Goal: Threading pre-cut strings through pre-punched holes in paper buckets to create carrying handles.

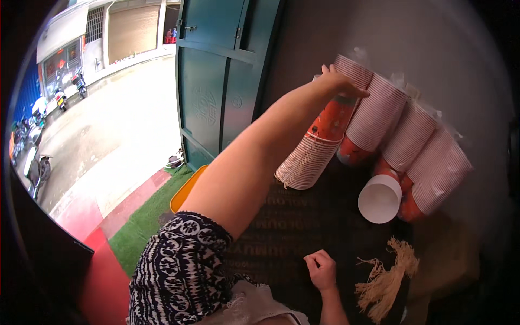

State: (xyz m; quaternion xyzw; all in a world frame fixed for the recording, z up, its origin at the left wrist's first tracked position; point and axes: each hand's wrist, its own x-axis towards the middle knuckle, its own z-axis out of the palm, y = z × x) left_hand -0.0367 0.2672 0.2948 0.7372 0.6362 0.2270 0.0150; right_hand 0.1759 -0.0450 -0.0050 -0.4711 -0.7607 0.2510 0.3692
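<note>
My left hand (342,84) reaches far across the dark table and is closed around the upper end of a stack of paper cups (309,162). That stack's pale rims point down towards me, and an orange cup wall (331,120) shows above them, below my hand. Part of the grip is hidden behind my wrist. My right hand (323,270) rests as a fist near the table's front. Anything inside it is hidden. To its right lies a bundle of beige strings (392,279). A single paper cup (379,199) shows its white inside, its mouth towards me.
Several bagged stacks of cups (376,111) lean side by side along the grey wall (433,49). A brown box (447,260) sits at the right. Left stand a green metal door (208,92) and a yellow tray-like thing (188,187). Scooters (38,168) stand outside.
</note>
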